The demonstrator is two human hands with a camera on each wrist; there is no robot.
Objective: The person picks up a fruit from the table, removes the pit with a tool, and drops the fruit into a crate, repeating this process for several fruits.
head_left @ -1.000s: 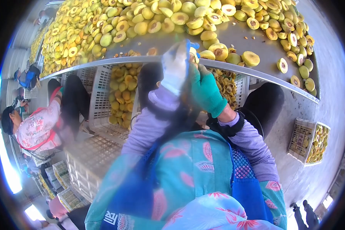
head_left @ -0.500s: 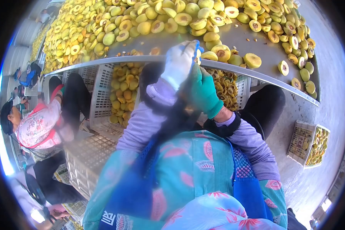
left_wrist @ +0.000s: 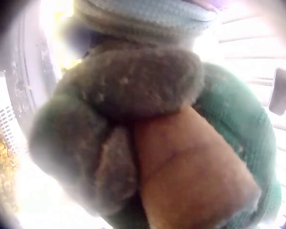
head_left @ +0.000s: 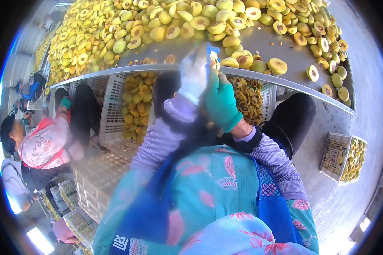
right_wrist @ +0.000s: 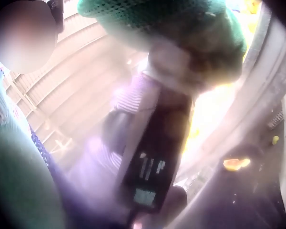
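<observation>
My left hand [head_left: 193,73], in a white glove with blue on it, holds a cut yellow stone fruit [head_left: 215,63] over the front edge of the metal table [head_left: 157,50]. Close against it is my right hand [head_left: 221,101] in a green glove, its fingertips right at the fruit. In the left wrist view, the right hand's dark, stained fingers [left_wrist: 143,83] curl round a tan, wooden-looking handle [left_wrist: 193,167] with a blunt end. Its working end is hidden. The right wrist view shows a green glove [right_wrist: 157,21] and a dark wrist device [right_wrist: 155,152].
Halved yellow fruit [head_left: 115,29] is heaped over the table. Below its rim [head_left: 285,80] stand a crate of fruit [head_left: 115,97] and a pile of dark cut pieces [head_left: 247,94]. A filled crate [head_left: 344,157] stands on the floor at right. Another person [head_left: 44,144] works at left.
Both hands stay together at the table edge, with small shifts of the right hand against the fruit. At far left, people in the background have moved.
</observation>
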